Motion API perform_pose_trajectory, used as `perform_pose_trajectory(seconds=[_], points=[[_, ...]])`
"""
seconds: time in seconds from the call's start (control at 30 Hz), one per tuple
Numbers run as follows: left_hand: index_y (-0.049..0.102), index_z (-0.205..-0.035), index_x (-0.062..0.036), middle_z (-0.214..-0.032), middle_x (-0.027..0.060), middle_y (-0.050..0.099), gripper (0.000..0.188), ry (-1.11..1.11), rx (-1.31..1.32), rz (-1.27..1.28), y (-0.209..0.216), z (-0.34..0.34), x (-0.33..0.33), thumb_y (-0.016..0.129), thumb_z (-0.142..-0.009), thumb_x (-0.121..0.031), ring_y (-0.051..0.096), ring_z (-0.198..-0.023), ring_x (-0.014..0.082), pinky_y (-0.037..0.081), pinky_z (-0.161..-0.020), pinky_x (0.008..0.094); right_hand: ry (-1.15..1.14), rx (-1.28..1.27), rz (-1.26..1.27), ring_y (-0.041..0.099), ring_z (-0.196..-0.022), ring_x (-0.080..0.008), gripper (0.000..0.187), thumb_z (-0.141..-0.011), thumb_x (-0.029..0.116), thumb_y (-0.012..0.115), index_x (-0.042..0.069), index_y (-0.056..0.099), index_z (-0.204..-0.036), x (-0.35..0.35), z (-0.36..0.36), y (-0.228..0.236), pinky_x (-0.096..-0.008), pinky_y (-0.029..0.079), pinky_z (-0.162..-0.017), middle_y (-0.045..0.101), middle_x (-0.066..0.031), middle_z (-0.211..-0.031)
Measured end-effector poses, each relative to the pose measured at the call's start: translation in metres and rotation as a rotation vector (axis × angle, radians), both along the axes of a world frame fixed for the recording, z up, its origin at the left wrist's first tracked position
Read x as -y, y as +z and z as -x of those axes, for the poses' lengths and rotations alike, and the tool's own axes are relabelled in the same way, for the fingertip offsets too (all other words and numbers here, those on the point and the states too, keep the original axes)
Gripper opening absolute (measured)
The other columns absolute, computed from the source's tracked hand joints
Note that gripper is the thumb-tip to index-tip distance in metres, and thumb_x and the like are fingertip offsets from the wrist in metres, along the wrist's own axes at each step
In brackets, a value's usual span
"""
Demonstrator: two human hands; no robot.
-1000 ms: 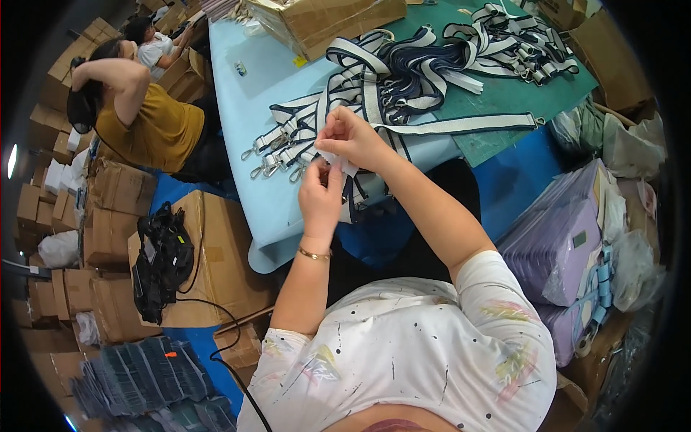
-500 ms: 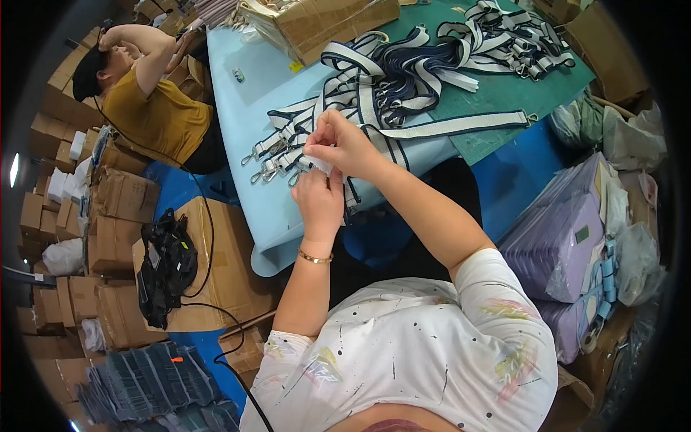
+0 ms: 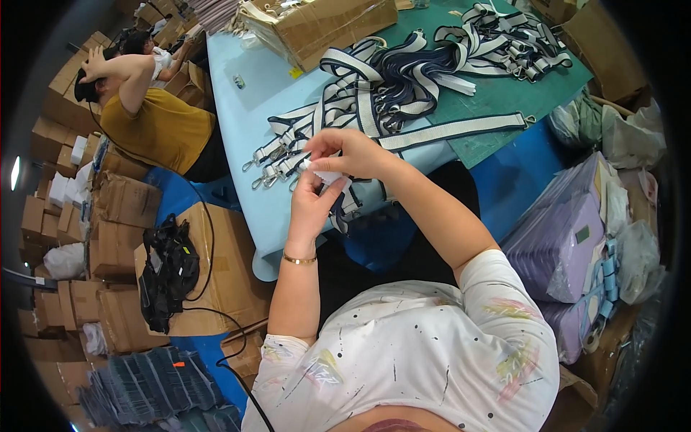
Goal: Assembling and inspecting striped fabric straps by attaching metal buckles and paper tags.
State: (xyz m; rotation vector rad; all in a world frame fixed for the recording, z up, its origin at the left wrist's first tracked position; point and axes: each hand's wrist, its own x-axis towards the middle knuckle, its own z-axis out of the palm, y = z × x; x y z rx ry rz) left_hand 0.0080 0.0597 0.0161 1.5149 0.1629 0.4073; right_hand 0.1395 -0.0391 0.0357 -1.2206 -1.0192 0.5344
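1. Two hands are meeting over the near edge of the blue table [image 3: 248, 72], and a small white slip [image 3: 327, 174] is sitting between them; clock directions here are running from the slip, with 12 at the top of the view.
2. The left hand [image 3: 308, 205] is coming in from 6 o'clock, half curled – its thumb and forefinger are gripping the slip from below.
3. The right hand [image 3: 351, 155] is reaching across from 4 o'clock; its thumb and forefinger are pinching the slip's upper left part, and the other fingers are bending loosely.
4. White-and-navy straps [image 3: 421, 75] are lying heaped at 1 o'clock, spreading onto a green mat [image 3: 518, 101]. One straight strap [image 3: 461, 130] is stretching out at 2.
5. Metal clips [image 3: 271, 175] are resting at 9 o'clock, just beside the hands.
6. A box [image 3: 324, 32] is standing at 12.
7. Black gear [image 3: 169, 277] is lying on a carton [image 3: 223, 252] at 8 – a purple stack [image 3: 554, 245] is leaning between 3 and 4.
8. A co-worker [image 3: 155, 129] is raising an arm to the head between 9 and 10.
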Motion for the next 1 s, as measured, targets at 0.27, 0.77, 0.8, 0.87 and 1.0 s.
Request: perform_pose_trajectory(seconds=[0.27, 0.77, 0.8, 0.87, 1.0], points=[[0.061, -0.105, 0.0014, -0.085, 0.0031, 0.064, 0.026, 0.033, -0.143, -0.233, 0.007, 0.009, -0.001, 0.068, -0.083, -0.011, 0.057, -0.077, 0.0111, 0.046, -0.070, 0.0254, -0.093, 0.324, 0.217, 0.060, -0.071, -0.0110, 0.015, -0.083, 0.012, 0.068, 0.000, 0.065, -0.092, 0.011, 0.007, 0.020, -0.0249, 0.049, -0.064, 0.065, -0.0043, -0.078], [0.056, -0.114, 0.0011, -0.095, 0.0119, 0.060, 0.035, 0.387, -0.030, -0.825, -0.001, 0.014, 0.032, 0.062, -0.088, -0.020, 0.058, -0.084, 0.0237, 0.044, -0.075, 0.0360, -0.152, -0.009, 0.036, 0.054, -0.067, -0.0048, 0.013, -0.082, 0.014, 0.070, 0.002, 0.065, -0.085, -0.006, 0.004, -0.004, -0.0205, 0.044, -0.060, 0.062, 0.0007, -0.075], [0.057, -0.113, 0.0015, -0.096, 0.0103, 0.062, 0.033, 0.317, -0.134, -0.473, 0.004, 0.014, 0.031, 0.062, -0.089, -0.021, 0.059, -0.083, 0.0192, 0.045, -0.073, 0.0332, -0.105, 0.053, 0.038, 0.054, -0.068, -0.0048, 0.013, -0.082, 0.014, 0.071, 0.002, 0.065, -0.085, -0.003, 0.000, -0.001, -0.0207, 0.045, -0.061, 0.062, 0.0008, -0.075], [0.059, -0.111, -0.0001, -0.099, 0.0053, 0.063, 0.025, 0.158, -0.044, -0.005, -0.007, 0.007, 0.005, 0.063, -0.088, -0.010, 0.058, -0.083, 0.0099, 0.046, -0.073, 0.0242, -0.012, 0.036, 0.046, 0.055, -0.072, -0.0076, 0.013, -0.081, 0.015, 0.072, 0.004, 0.067, -0.085, -0.002, 0.003, 0.008, -0.0235, 0.046, -0.067, 0.062, 0.0009, -0.074], [0.062, -0.107, -0.0008, -0.097, 0.0027, 0.064, 0.022, 0.093, 0.025, 0.235, 0.013, -0.006, 0.016, 0.063, -0.086, -0.002, 0.059, -0.085, 0.0089, 0.047, -0.076, 0.0222, 0.000, 0.429, -0.011, 0.056, -0.079, -0.0167, 0.011, -0.073, 0.014, 0.074, 0.007, 0.070, -0.080, -0.003, 0.001, 0.015, -0.0304, 0.045, -0.074, 0.063, -0.0004, -0.073]])
